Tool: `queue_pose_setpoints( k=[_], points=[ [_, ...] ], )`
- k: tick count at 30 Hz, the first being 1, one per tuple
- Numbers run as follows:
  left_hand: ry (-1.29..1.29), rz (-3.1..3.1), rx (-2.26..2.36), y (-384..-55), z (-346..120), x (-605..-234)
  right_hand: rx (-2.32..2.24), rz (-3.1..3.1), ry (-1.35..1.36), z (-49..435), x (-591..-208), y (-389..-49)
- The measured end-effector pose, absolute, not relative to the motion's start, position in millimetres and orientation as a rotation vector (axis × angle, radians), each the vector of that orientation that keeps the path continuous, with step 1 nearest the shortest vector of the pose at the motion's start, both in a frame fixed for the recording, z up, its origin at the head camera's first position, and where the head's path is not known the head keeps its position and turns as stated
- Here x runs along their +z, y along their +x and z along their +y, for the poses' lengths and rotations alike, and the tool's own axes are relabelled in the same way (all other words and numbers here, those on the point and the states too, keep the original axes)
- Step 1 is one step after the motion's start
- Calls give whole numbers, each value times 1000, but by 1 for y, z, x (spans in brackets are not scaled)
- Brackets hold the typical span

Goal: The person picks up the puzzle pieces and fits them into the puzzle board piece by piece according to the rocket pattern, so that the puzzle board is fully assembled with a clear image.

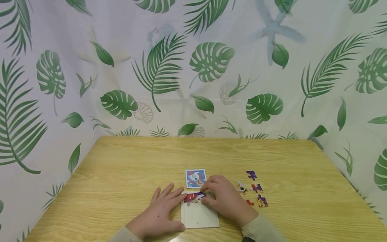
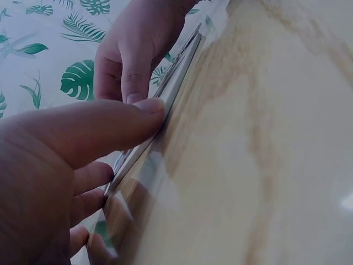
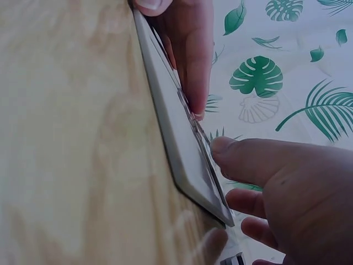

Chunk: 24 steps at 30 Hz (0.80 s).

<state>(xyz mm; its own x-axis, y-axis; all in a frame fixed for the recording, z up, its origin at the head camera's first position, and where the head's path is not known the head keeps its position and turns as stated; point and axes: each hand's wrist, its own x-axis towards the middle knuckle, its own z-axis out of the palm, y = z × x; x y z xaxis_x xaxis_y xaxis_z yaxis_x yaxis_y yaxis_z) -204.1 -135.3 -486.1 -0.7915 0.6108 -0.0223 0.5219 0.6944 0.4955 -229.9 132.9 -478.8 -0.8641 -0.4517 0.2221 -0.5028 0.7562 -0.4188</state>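
Note:
A white puzzle board (image 1: 200,216) lies on the table with joined puzzle pieces (image 1: 191,197) in red, purple and white along its far edge. My left hand (image 1: 161,210) rests at the board's left side, fingers spread, with the fingertips on the pieces and the thumb at the near left edge. On the right, my right hand (image 1: 225,198) pinches a puzzle piece (image 1: 202,194) at the far right of the row, index finger and thumb on either side of it. The right hand partly hides this piece. In the right wrist view the thumb (image 3: 242,157) is close over the board (image 3: 176,132).
Just beyond the board lies a square picture card (image 1: 195,178) showing a rocket. To the right, several loose puzzle pieces (image 1: 257,188) are scattered on the wooden table (image 1: 136,164). A leaf-patterned curtain (image 1: 211,111) stands behind the table.

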Motion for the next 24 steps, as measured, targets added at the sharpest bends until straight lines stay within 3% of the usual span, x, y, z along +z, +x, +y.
queue_pose_setpoints(
  k=[24],
  points=[
    [916,2728,731,-202,-128,-487,583,-2881,765,130,-483,-231]
  ],
)
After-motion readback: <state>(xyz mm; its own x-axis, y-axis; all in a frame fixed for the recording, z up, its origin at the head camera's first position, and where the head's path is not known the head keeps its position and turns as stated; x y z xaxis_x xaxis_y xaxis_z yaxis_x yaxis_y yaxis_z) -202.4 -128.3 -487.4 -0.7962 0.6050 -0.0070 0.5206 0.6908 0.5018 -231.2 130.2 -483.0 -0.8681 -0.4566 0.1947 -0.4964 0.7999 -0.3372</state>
